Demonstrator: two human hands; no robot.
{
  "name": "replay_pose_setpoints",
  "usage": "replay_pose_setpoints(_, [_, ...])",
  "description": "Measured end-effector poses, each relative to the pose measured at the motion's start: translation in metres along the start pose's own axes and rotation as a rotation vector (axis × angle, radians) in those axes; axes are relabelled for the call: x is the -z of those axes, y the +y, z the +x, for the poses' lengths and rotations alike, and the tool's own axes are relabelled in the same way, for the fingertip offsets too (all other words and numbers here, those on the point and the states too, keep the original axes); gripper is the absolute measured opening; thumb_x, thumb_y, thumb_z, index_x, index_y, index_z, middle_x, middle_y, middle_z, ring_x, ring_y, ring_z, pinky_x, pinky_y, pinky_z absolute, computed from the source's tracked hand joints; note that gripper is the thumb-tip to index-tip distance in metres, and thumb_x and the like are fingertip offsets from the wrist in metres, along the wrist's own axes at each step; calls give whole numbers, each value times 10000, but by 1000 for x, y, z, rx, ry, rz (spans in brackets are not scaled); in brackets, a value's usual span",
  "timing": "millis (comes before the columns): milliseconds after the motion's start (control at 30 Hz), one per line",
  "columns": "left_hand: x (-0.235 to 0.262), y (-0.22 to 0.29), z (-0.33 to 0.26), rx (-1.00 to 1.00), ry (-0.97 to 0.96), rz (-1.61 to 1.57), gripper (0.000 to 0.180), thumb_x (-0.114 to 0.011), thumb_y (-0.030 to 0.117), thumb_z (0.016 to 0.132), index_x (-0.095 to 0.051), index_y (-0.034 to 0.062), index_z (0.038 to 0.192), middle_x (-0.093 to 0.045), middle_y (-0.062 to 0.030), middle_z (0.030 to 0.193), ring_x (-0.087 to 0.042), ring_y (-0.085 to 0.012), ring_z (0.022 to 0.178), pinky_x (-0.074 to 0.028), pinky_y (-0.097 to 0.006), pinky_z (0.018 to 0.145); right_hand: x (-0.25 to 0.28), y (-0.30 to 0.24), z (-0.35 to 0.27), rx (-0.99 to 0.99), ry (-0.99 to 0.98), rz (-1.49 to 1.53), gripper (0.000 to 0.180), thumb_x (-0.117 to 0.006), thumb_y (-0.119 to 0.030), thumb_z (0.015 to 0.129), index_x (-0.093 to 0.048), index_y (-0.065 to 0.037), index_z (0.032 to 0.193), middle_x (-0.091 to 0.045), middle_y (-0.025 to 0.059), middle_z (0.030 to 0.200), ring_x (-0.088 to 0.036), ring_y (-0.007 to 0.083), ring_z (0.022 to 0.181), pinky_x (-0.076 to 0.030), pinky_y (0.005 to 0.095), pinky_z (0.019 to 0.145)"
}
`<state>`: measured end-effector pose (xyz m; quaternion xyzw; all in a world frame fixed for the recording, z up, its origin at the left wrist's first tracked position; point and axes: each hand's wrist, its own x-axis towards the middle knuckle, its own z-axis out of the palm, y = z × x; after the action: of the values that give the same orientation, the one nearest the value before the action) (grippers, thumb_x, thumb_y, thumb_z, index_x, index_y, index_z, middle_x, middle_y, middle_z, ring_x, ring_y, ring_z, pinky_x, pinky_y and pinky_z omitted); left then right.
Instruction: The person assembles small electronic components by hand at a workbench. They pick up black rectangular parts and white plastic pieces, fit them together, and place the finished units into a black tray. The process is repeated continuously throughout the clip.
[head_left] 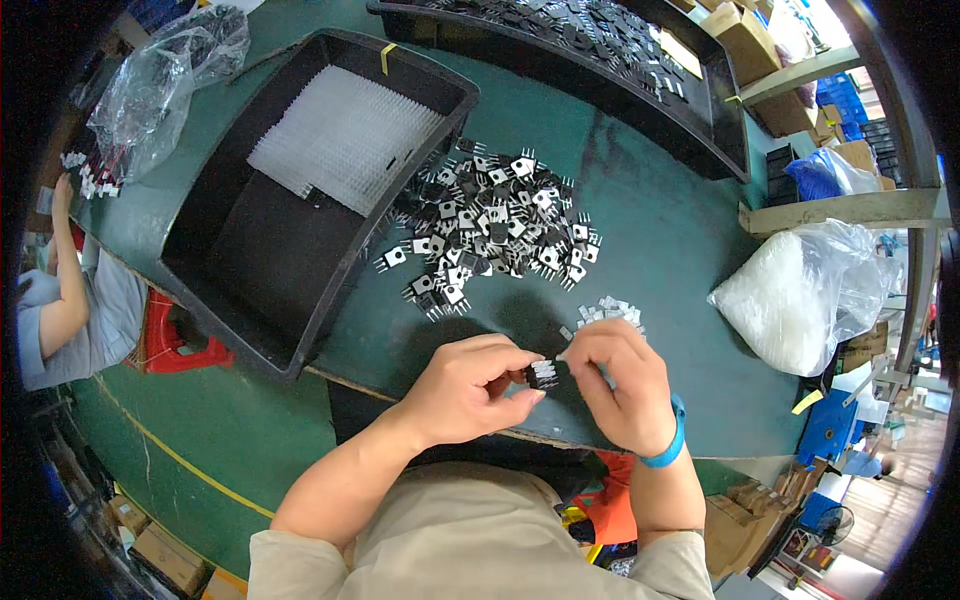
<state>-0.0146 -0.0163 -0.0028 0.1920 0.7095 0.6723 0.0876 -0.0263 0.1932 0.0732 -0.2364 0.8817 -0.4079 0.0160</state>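
My left hand pinches a short row of black power transistors between thumb and fingers, near the table's front edge. Small whitish pieces show on the row's upper side. Just to the right, my right hand has thumb and forefinger drawn together close to the row; whatever is between those fingertips is too small to make out. Beyond it lies a little heap of small translucent white pieces, partly hidden by the hand. Farther off spreads a loose pile of three-legged transistors, black with silvery backs.
A black tray on the left holds a ribbed white sheet. Another black tray at the back contains many dark parts. Clear bags lie at the right and far left. Another person's arm reaches in at the left.
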Motion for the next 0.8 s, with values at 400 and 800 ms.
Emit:
replay_pose_setpoints(400, [-2, 2, 2, -15, 8, 24, 287, -805, 89, 786, -716, 2, 1045, -630, -63, 789, -569, -136, 586, -466, -286, 531, 6, -5, 2, 43, -139, 18, 251, -687, 80, 835, -671, -49, 1049, -639, 156, 1003, -659, 347, 899, -548, 392, 770])
replay_pose_setpoints(800, [-2, -1, 0, -18, 15, -9, 287, -809, 73, 787, -713, -5, 1046, -622, -59, 785, -548, -121, 580, -451, -271, 523, -1, 2, -8, -37, -43, 138, 165, -707, 50, 855, -667, -23, 998, -656, 135, 964, -658, 292, 864, -537, 351, 751])
